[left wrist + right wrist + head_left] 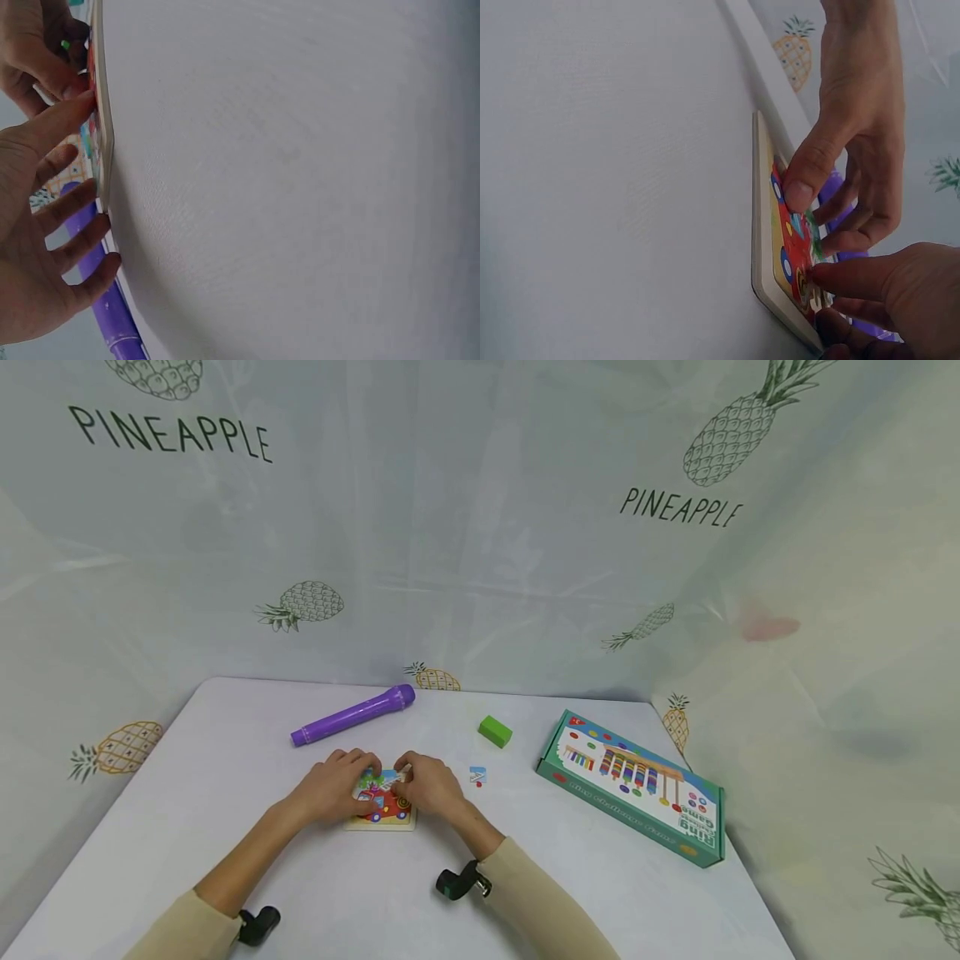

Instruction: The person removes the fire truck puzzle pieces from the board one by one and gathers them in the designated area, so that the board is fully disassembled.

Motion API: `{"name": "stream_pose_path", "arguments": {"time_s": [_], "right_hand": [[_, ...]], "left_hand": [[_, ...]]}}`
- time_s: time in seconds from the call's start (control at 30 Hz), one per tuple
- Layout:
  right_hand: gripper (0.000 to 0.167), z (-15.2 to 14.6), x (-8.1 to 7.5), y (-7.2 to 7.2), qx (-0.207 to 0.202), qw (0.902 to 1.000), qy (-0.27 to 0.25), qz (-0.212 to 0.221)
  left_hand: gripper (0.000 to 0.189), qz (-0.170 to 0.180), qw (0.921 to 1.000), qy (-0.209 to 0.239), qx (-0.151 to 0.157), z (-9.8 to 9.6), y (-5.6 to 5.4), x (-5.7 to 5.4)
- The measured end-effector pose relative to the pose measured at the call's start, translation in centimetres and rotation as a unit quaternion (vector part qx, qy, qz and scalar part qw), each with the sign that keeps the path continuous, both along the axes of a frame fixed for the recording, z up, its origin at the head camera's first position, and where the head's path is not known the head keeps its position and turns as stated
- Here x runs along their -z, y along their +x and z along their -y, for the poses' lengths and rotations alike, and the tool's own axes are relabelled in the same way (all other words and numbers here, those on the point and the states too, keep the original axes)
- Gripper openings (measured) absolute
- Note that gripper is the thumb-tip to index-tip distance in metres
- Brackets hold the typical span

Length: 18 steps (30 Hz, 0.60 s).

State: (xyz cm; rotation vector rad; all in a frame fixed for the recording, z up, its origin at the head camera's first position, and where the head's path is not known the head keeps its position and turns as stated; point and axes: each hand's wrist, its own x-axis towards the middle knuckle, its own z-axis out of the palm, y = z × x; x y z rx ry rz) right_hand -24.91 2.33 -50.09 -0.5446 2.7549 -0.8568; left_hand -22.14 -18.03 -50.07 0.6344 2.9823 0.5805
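Tray lies flat on the table, left of centre, containing a red car picture. Left hand: grip part-spread, thumb pressing the picture, fingers at the far edge. Right hand: grip bent in at the tray's right side; whether it pinches anything cannot be told. Box: closed, contents hidden. Tile and block lie between tray and box; microphone beyond the tray.

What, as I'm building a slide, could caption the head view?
Left hand and right hand touch a rectangular wooden red-vehicle puzzle board.
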Motion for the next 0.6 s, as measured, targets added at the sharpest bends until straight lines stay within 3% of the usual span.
{"name": "stream_pose_path", "arguments": {"time_s": [0.43,0.6], "right_hand": [[0.03,0.36,0.44,-0.16,0.013,0.9996,0.024,0.0],[0.029,0.35,0.29,-0.13,0.016,0.9996,0.024,0.003]], "left_hand": [[0.016,-0.033,0.9992,0.008,0.021,0.05,0.05,0.17],[0.015,-0.023,0.9994,0.011,0.023,-0.08,0.07,-0.04]]}}
